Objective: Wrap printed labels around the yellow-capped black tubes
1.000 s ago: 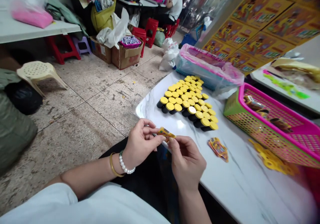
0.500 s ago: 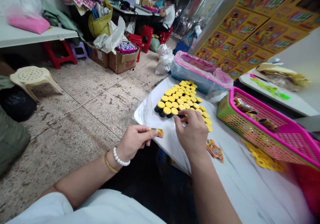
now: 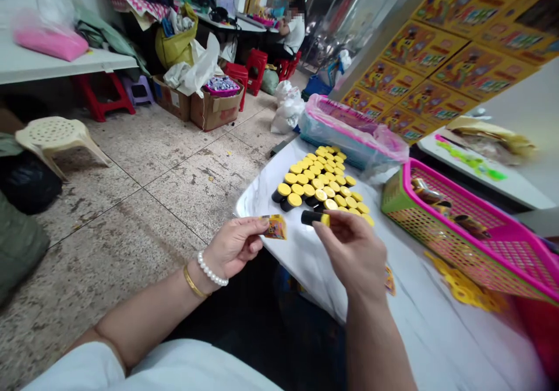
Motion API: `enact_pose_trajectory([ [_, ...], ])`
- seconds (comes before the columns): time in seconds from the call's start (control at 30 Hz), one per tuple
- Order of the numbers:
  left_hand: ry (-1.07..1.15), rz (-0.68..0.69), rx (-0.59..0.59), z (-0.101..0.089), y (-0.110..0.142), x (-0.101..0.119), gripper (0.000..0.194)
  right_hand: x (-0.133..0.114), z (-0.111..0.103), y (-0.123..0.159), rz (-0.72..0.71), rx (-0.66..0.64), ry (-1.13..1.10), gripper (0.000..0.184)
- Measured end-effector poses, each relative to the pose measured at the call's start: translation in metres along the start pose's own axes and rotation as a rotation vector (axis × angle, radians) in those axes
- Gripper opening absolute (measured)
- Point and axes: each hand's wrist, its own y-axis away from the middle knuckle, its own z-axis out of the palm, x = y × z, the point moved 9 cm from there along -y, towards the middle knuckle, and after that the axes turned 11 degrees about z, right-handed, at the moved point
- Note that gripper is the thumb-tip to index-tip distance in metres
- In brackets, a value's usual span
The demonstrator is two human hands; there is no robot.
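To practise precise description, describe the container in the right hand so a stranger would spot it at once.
Find the white marbled table, then the cluster of upright yellow-capped black containers on it. At the cluster's near edge, the right hand holds one container. Unlike its neighbours, it is tipped sideways, black end pointing left.

Printed yellow piece [image 3: 276,228]: small, roughly rectangular, multicoloured print; just below the frame's centre, left end pinched in the left hand [image 3: 236,244]; flat or opened out, unclear.
Black container [image 3: 309,217]: short cylinder, yellow cap [image 3: 325,220] on; held sideways by the right hand [image 3: 357,254], below and right of centre, dark end facing left.
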Motion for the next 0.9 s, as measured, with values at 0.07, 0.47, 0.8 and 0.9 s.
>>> enact_pose_trajectory([
  [0.07,0.009,-0.019,-0.008,0.006,-0.001,-0.003,0.006,0.007,0.002,0.013,0.149,-0.167,-0.351,0.030],
  [0.47,0.023,-0.028,-0.091,0.028,-0.003,-0.021,0.011,-0.011,0.005,0.042,0.142,-0.264,-0.434,0.020],
  [0.8,-0.213,0.110,-0.149,0.028,-0.001,-0.020,0.036,-0.012,0.001,0.052,0.049,-0.268,-0.343,0.018],
  [0.9,-0.272,0.211,-0.122,0.021,0.001,-0.011,0.042,-0.011,-0.010,0.055,-0.014,-0.173,-0.322,0.019],
])
